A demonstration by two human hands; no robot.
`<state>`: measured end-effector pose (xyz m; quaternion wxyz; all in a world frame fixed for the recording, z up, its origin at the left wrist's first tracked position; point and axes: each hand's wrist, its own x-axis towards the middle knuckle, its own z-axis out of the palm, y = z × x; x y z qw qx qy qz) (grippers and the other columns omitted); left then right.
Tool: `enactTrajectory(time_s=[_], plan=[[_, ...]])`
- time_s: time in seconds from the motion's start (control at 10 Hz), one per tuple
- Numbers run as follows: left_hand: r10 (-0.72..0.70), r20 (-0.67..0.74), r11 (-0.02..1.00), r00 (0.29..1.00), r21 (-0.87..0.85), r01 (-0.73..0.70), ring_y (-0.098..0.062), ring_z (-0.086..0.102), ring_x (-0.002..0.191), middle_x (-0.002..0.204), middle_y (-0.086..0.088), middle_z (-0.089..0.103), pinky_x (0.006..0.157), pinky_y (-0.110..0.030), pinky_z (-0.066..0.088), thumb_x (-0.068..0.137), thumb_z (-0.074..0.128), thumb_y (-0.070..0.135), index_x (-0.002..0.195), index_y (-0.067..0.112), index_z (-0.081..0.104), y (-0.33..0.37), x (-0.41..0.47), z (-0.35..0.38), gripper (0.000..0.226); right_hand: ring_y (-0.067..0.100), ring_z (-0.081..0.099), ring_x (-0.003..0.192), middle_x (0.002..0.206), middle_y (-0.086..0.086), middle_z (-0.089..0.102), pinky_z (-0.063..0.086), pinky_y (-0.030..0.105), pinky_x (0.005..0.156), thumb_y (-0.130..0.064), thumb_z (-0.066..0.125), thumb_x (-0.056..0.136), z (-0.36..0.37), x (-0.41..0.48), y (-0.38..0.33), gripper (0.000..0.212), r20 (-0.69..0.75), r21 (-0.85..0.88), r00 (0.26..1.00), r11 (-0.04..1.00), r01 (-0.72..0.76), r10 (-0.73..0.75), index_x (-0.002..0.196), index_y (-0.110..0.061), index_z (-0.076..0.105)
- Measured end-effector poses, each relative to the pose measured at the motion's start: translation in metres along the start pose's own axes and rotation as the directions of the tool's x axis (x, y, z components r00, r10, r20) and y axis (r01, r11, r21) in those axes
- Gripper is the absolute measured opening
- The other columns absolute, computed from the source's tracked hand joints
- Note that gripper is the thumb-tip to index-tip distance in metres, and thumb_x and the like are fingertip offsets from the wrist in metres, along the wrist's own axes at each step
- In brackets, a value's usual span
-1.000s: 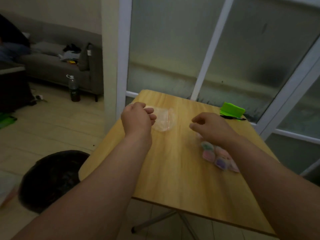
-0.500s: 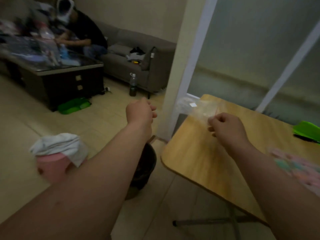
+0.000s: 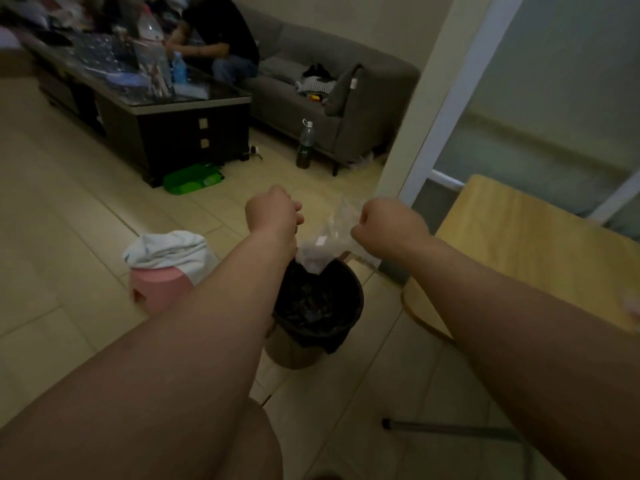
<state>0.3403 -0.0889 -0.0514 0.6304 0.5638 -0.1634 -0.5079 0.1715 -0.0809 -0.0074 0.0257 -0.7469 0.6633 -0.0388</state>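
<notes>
My right hand pinches the top of a clear, crumpled plastic bag that has a small white label. The bag hangs down over the open mouth of a round bin lined with a black bag on the floor. Just left of the plastic bag, my left hand is curled into a fist with nothing showing in it. Both hands hover above the bin's far rim.
The wooden table stands to the right, with its metal foot on the tiles. Left of the bin is a pink stool under a white cloth. Beyond are a dark coffee table, a grey sofa, a seated person and a bottle.
The plastic bag passed from my left hand to my right. I turned left away from the table, and both hands moved with the bag from the tabletop to above the bin.
</notes>
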Motion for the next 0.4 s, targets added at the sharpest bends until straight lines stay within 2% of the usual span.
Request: enactTrajectory(time_s=[0.1, 0.2, 0.3, 0.4], plan=[[-0.062, 0.074, 0.992, 0.995, 0.118, 0.053, -0.013, 0.055, 0.054, 0.124, -0.018, 0.074, 0.051, -0.024, 0.039, 0.103, 0.044, 0.023, 0.131, 0.003, 0.064, -0.016, 0.023, -0.006, 0.040, 0.022, 0.059, 0.069, 0.082, 0.007, 0.063, 0.043, 0.029, 0.056, -0.028, 0.064, 0.096, 0.024, 0.015, -0.009, 0.023, 0.108, -0.104, 0.994, 0.995, 0.013, -0.002, 0.079, -0.013, 0.059], [-0.107, 0.121, 0.988, 0.987, 0.123, 0.092, -0.014, 0.052, 0.052, 0.134, -0.020, 0.068, 0.051, -0.024, 0.038, 0.103, 0.045, 0.021, 0.140, 0.000, 0.059, -0.028, 0.031, -0.008, 0.044, 0.026, 0.062, 0.083, 0.095, 0.009, 0.064, 0.051, 0.035, 0.070, -0.030, 0.069, 0.096, 0.045, 0.024, -0.013, 0.021, 0.231, -0.151, 0.973, 0.988, 0.017, 0.019, 0.089, -0.012, 0.060], [-0.139, 0.132, 0.985, 0.982, 0.117, 0.123, -0.013, 0.052, 0.051, 0.100, -0.011, 0.075, 0.049, -0.023, 0.038, 0.103, 0.046, 0.022, 0.143, 0.000, 0.056, -0.030, 0.030, -0.007, 0.047, 0.027, 0.060, 0.095, 0.117, 0.009, 0.066, 0.051, 0.036, 0.076, -0.027, 0.068, 0.098, 0.050, 0.023, -0.007, 0.030, 0.232, -0.110, 0.972, 0.994, -0.023, 0.048, 0.124, -0.014, 0.063], [-0.135, 0.120, 0.984, 0.984, 0.136, 0.119, -0.011, 0.053, 0.051, 0.076, 0.000, 0.061, 0.049, -0.023, 0.038, 0.103, 0.047, 0.023, 0.142, 0.001, 0.058, -0.033, 0.032, -0.004, 0.046, 0.028, 0.063, 0.102, 0.121, 0.007, 0.066, 0.055, 0.039, 0.084, -0.024, 0.059, 0.101, 0.036, 0.015, 0.000, 0.029, 0.079, -0.067, 0.996, 0.997, -0.031, 0.036, 0.128, -0.017, 0.063]])
